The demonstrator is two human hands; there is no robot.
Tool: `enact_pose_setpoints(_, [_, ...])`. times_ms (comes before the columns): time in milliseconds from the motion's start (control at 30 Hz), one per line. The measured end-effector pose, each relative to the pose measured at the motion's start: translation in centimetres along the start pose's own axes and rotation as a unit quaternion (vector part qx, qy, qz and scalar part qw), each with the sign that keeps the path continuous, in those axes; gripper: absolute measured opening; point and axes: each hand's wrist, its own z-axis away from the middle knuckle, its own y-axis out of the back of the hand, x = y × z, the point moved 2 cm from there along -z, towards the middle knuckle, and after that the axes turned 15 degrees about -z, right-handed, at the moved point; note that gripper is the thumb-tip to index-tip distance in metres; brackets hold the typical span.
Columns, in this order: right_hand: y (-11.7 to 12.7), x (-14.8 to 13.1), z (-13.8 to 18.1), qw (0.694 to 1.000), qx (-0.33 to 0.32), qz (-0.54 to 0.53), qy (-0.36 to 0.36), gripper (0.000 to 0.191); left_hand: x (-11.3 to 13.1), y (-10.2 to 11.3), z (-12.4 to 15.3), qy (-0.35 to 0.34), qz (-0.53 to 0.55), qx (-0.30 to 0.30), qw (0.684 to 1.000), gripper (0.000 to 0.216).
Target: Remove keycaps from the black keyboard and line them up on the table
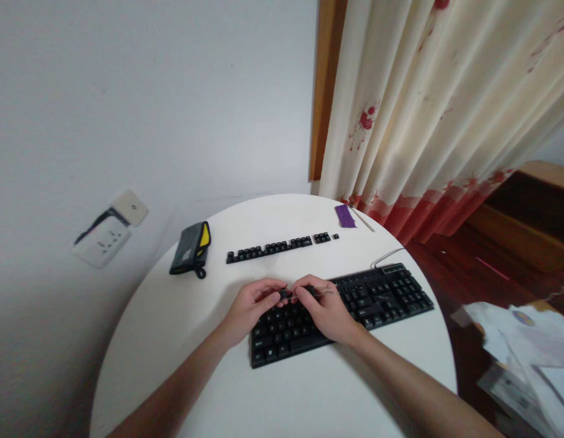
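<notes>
Pinching a small black keycap (284,294), the left hand (249,309) sits beside the right hand (326,313), closed around a thin wire tool (326,292), over a black rectangular keyboard (291,331), lower centre.

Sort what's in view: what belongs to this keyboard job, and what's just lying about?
Belongs, apparently: black keyboard; loose black keycaps; black piece at left hand; thin wires at right hand.

Lying about, apparently: grey-yellow pouch; purple cloth; thin stick; papers.

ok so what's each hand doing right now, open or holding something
Left hand: closed, pinching a small black piece, probably a keycap.
Right hand: closed on a thin wire tool.
</notes>
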Motion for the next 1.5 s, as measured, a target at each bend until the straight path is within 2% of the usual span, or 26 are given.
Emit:
enact_pose_setpoints(433, [-1.1, -0.6, 0.8, 0.998, -0.025, 0.007, 0.063, 0.017, 0.3, 0.1, 0.1, -0.003, -0.001, -0.009, 1.0, 0.023])
enact_pose_setpoints(867, [-1.4, -0.2, 1.0, 0.996, -0.009, 0.048, 0.074, 0.018, 0.5, 0.0, 0.2, -0.017, 0.016, -0.037, 0.999, 0.024])
enact_pose_setpoints(1267, [-1.2, 0.2, 1.0, 0.996, 0.02, 0.043, 0.069, 0.015, 0.8, 0.0, 0.1, -0.041, 0.018, -0.014, 0.999, 0.013])
enact_pose_setpoints(1500, [-1.1, 0.0, 1.0, 0.996, 0.037, 0.039, 0.066, 0.014, 0.9, 0.0, 0.1, -0.046, 0.018, 0.009, 0.999, 0.015])
